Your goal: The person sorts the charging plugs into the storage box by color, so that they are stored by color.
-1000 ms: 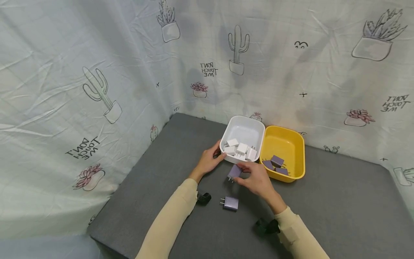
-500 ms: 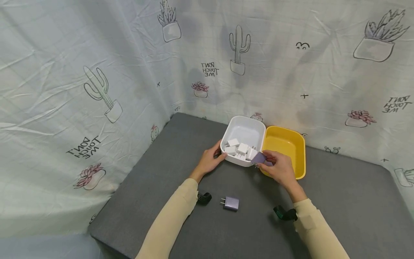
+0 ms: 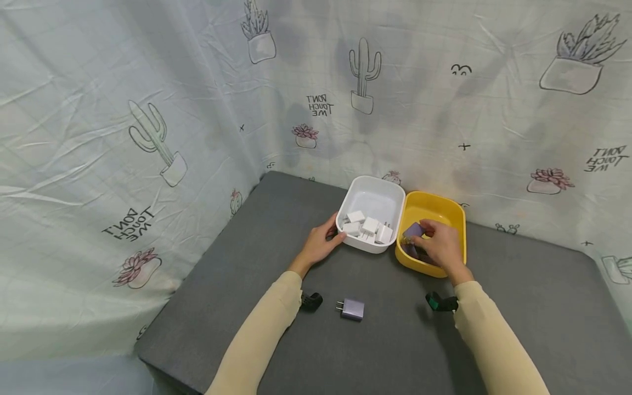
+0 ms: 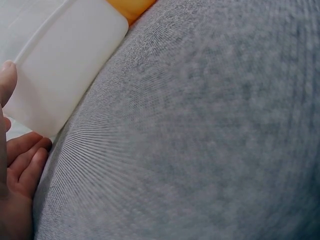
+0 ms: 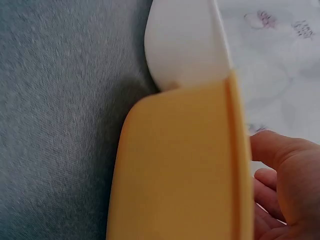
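My right hand [image 3: 443,244] is in the yellow bin [image 3: 462,236] and pinches a purple charger plug [image 3: 413,230] between thumb and fingers. Other purple chargers [image 3: 410,250] lie below it, partly covered by the hand. In the right wrist view, the bin's wall hides the charger and the fingertips. With my left hand [image 3: 318,243] I hold the near left corner of the white bin [image 3: 377,186]; the thumb [image 4: 7,82] is at the rim and the other fingers are along the side. Several white charger plugs [image 3: 369,225] lie in that bin.
Another purple charger [image 3: 353,309] lies on the grey tabletop [image 3: 276,351], prongs pointing left. The two bins stand side by side close to the printed curtain [image 3: 415,109] at the back. Black wrist-worn devices [image 3: 441,302] jut out by both forearms.
My right hand has carried the purple charger from in front of the white bin, rightward and away from me, into the yellow bin. The left hand has stayed at the white bin.
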### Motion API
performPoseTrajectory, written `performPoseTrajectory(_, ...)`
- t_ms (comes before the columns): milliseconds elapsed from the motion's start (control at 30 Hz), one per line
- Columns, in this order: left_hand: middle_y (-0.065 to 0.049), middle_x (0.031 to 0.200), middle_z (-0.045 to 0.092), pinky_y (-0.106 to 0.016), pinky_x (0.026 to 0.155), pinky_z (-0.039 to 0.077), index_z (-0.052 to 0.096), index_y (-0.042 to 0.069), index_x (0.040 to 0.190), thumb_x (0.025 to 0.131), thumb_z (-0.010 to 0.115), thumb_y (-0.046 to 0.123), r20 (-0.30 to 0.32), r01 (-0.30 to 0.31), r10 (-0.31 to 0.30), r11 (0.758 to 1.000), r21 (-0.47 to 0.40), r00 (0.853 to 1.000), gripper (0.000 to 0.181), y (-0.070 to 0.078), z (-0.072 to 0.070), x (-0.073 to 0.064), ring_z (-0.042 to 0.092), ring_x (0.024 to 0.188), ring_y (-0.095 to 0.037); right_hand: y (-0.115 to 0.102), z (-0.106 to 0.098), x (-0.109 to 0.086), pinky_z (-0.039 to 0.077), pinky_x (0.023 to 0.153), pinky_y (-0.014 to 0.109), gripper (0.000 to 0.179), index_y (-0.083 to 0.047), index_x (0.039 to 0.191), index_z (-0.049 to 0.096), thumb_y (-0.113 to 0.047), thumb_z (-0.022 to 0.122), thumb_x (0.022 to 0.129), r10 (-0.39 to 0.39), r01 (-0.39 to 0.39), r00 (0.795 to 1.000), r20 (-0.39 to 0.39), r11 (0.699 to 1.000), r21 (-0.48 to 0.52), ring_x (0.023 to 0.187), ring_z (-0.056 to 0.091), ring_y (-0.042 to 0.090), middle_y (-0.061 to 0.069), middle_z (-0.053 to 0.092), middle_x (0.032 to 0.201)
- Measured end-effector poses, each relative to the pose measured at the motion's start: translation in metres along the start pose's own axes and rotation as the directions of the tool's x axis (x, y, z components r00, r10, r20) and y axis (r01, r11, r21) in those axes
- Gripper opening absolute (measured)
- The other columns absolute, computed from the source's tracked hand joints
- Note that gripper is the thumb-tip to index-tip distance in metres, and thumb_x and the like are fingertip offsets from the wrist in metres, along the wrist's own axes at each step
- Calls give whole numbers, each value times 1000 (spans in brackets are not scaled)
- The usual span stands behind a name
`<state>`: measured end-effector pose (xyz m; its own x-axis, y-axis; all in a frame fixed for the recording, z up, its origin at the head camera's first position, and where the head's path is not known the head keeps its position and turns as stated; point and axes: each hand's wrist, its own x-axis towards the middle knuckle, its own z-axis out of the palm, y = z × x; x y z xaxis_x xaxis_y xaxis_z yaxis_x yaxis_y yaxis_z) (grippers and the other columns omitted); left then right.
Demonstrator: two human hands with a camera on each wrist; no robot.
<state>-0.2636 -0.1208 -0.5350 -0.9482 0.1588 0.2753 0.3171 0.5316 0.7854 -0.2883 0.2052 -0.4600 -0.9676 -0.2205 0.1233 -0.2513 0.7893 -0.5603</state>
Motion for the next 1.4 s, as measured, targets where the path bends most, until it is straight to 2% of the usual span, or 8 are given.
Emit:
performPoseTrajectory(267, -14, 141, 55, -35, 101, 53, 31, 11, 154, 96, 62, 31, -6, -22, 22, 1000, -12, 1000, 68, 2, -1, -3, 60, 123, -24, 4, 6, 14, 53, 93, 53, 53, 6, 130, 57, -20, 74, 87, 86, -86, 993, 84, 996, -7, 105, 59, 39, 27, 62, 123)
performPoseTrajectory(500, -11, 145, 53, -34, 103, 51, 30, 15, 155, 96, 62, 33, 4, 8, -8, 1000, -19, 1000, 69, 4, -1, -2, 58, 126, -21, 5, 13, 18, 50, 100, 54, 52, 6, 133, 55, -17, 72, 89, 111, -109, 981, 161, 994, -25, 108, 57, 38, 27, 59, 128)
performPoseTrajectory(733, -11, 143, 54, -33, 103, 51, 30, 15, 154, 96, 62, 31, 6, 15, -15, 1000, -20, 1000, 69, 3, -1, -2, 59, 125, -21, 7, 13, 18, 46, 103, 55, 54, 6, 135, 52, -19, 70, 91, 136, -134, 972, 192, 991, -24, 114, 56, 41, 28, 56, 133)
performPoseTrajectory(900, -11, 143, 54, -33, 103, 51, 30, 16, 155, 96, 62, 32, 12, 13, -13, 1000, -18, 1000, 69, 2, -2, -3, 59, 125, -21, 6, 10, 10, 48, 101, 56, 50, 8, 133, 53, -17, 67, 92, 114, -117, 988, 102, 993, 23, 116, 56, 43, 29, 58, 130)
performPoseTrajectory(1100, -8, 143, 55, -31, 104, 50, 28, 21, 155, 97, 61, 35, 25, 31, -31, 999, -23, 999, 69, -2, -2, -3, 57, 127, -17, -2, 2, -5, 55, 89, 54, 40, 4, 124, 63, -17, 68, 91, 9, -8, 998, -57, 1000, 29, 104, 64, 41, 26, 67, 116)
performPoseTrajectory(1233, -8, 142, 56, -31, 104, 50, 29, 22, 155, 96, 61, 35, 28, 33, -32, 999, -28, 999, 68, -2, -2, -3, 57, 127, -17, -14, -1, -18, 58, 81, 52, 33, 6, 115, 68, -10, 73, 86, -108, 114, 982, -155, 993, 37, 93, 70, 40, 25, 71, 106)
performPoseTrajectory(1400, -9, 142, 56, -32, 104, 50, 29, 20, 155, 96, 62, 34, 25, 13, -12, 1000, -25, 1000, 68, -2, -1, -2, 57, 127, -18, -28, 4, -32, 59, 71, 49, 28, 7, 106, 71, -2, 77, 80, -247, 267, 939, -240, 962, 56, 81, 73, 36, 23, 73, 96)
